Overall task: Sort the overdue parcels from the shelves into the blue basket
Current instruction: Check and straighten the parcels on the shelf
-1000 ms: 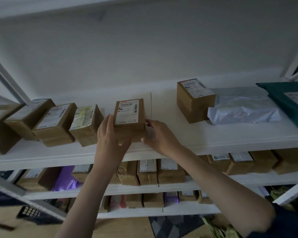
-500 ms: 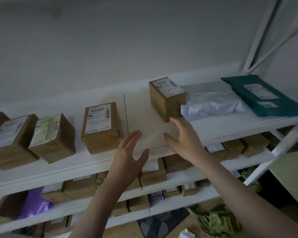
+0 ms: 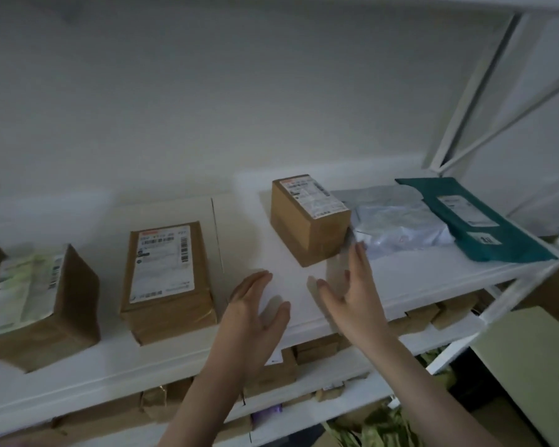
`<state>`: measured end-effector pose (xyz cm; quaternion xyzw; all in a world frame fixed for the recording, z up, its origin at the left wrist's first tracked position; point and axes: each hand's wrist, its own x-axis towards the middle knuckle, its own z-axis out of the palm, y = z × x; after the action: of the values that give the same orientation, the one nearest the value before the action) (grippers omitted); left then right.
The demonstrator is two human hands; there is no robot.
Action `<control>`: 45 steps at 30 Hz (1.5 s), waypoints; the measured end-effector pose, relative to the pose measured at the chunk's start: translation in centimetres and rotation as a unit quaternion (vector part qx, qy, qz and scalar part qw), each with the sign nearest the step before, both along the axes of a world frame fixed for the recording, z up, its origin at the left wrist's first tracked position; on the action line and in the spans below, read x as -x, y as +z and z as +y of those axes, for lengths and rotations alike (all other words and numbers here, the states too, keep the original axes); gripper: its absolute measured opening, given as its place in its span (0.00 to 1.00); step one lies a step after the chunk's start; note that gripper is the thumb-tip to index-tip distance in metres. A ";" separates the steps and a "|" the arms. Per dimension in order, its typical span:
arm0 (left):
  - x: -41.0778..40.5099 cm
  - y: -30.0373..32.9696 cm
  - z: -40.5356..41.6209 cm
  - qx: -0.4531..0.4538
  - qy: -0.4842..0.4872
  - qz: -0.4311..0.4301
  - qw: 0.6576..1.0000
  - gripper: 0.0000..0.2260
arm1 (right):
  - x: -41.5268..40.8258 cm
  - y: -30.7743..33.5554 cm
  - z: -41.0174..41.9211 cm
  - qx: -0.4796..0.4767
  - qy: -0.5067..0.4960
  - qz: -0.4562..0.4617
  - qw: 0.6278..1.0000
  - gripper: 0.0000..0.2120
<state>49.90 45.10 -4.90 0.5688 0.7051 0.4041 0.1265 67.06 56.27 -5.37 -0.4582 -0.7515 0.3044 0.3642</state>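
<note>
Above the top shelf, my left hand and right hand hover spread, holding nothing, nearing the upright brown box; next I grab it, check its label.

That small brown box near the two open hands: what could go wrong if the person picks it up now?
The small brown box stands against the grey mailer bag, so lifting it may drag the bag toward the shelf edge. The right hand and left hand are both open and hold nothing; a hasty grab could tip the box. In this dim light its label is hard to read, so it could be missorted.
</note>
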 end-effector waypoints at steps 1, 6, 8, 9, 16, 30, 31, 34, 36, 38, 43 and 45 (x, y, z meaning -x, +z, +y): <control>0.2 0.0 0.0 0.000 -0.005 -0.003 1.000 0.26 | -0.2 0.1 0.5 0.013 -0.005 0.018 1.000 0.46; 1.0 0.5 1.1 0.030 0.010 0.025 0.999 0.28 | -0.8 1.3 3.8 0.046 0.009 0.051 0.998 0.35; 1.0 1.0 2.2 0.035 0.028 0.022 0.999 0.30 | -0.9 1.8 5.1 0.055 0.034 0.054 0.996 0.31; 0.9 1.3 2.8 0.042 0.034 0.017 0.998 0.32 | -0.8 1.9 5.7 0.064 0.051 0.055 0.995 0.32; -1.0 4.0 8.4 0.099 0.033 0.013 0.994 0.40 | 0.2 3.5 9.7 0.091 0.139 0.034 0.986 0.38; -6.5 2.1 5.7 0.017 0.094 0.017 0.995 0.30 | -3.6 3.4 6.2 0.009 0.267 -0.024 0.963 0.28; -7.2 2.0 4.6 0.009 0.089 0.027 0.996 0.27 | -4.3 2.9 5.5 0.001 0.264 -0.019 0.964 0.28; -9.2 1.6 1.2 -0.004 0.085 0.016 0.996 0.27 | -6.2 1.6 3.2 -0.017 0.264 -0.009 0.964 0.26; -9.7 1.2 -0.3 -0.008 0.104 -0.027 0.994 0.34 | -6.8 1.1 2.6 -0.029 0.272 -0.010 0.962 0.30; -9.5 1.1 -0.8 -0.006 0.117 -0.024 0.993 0.40 | -7.0 1.5 2.6 -0.033 0.287 -0.005 0.957 0.35; -9.1 2.1 0.7 -0.019 0.095 -0.005 0.995 0.39 | -6.5 3.2 2.9 -0.081 0.333 0.013 0.939 0.38; -9.6 2.3 1.0 -0.038 0.092 -0.010 0.995 0.37 | -6.6 3.0 2.7 -0.102 0.316 0.008 0.943 0.38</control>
<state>59.47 46.12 -2.57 0.5019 0.7373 0.4461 0.0739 73.64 58.93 -2.40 -0.1551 -0.8819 0.3292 0.2998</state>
